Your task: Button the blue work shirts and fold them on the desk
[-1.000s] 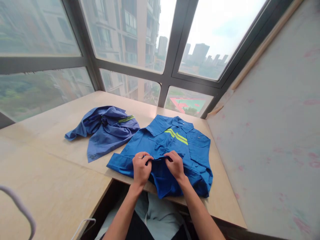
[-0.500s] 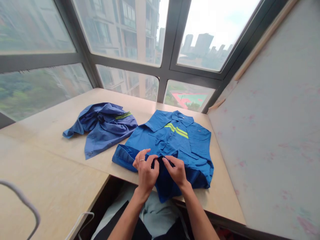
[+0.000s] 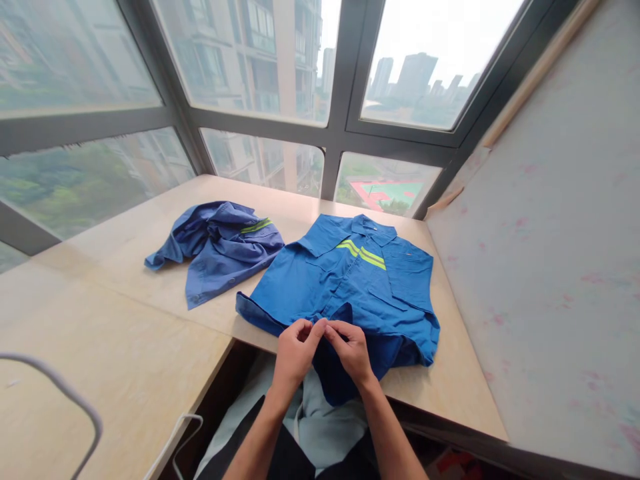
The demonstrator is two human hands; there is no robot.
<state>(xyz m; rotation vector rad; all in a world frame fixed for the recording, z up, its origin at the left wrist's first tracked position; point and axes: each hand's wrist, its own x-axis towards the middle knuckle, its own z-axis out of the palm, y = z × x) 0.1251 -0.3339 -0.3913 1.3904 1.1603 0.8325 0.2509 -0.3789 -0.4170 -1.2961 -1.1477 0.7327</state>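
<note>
The fingers of my left hand (image 3: pixel 294 352) and right hand (image 3: pixel 353 350) meet at the tips, pinched on the lower front edge of the blue jacket (image 3: pixel 345 275), which lies spread on the table (image 3: pixel 125 340) (its collar (image 3: pixel 375 231) points away from me). Just left of it a crumpled purplish-blue garment (image 3: pixel 233 248) rests, and the windows (image 3: pixel 260 60) rise behind both.

gray-framed windows (image 3: pixel 260 67) | overcast daylight | pale tabletop (image 3: pixel 110 360) | white wall (image 3: pixel 560 227) (faint pink pattern)
</note>
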